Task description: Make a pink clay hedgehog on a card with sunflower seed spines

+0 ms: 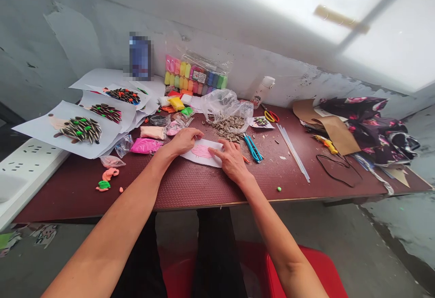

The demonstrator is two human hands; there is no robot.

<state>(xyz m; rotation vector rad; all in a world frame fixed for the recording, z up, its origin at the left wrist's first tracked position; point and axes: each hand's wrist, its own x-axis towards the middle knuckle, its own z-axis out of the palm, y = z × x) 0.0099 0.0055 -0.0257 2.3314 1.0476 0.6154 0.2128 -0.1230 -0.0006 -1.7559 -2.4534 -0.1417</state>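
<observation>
A small white sheet of paper [217, 161] lies on the table before me, with a flat patch of pink clay [201, 151] spread over its middle. My left hand [185, 141] holds the sheet at its upper left edge, fingers bent over it. From the right, my right hand [234, 160] reaches in with its index finger stretched out onto the pink clay; the other fingers are spread above the paper and grip nothing. Just beyond the paper is a heap of striped sunflower seeds [227, 127]. Turquoise-handled scissors [253, 147] lie right of my right hand.
Sheets with seed-and-clay hedgehogs [81, 129] lie at left. Bright pink clay [146, 146] sits left of my left hand. Behind stand a multicoloured clay pack [195, 75] and a white bottle [263, 90]. Glue sticks [294, 153], a yellow glue gun [326, 144] and floral cloth [367, 130] lie right.
</observation>
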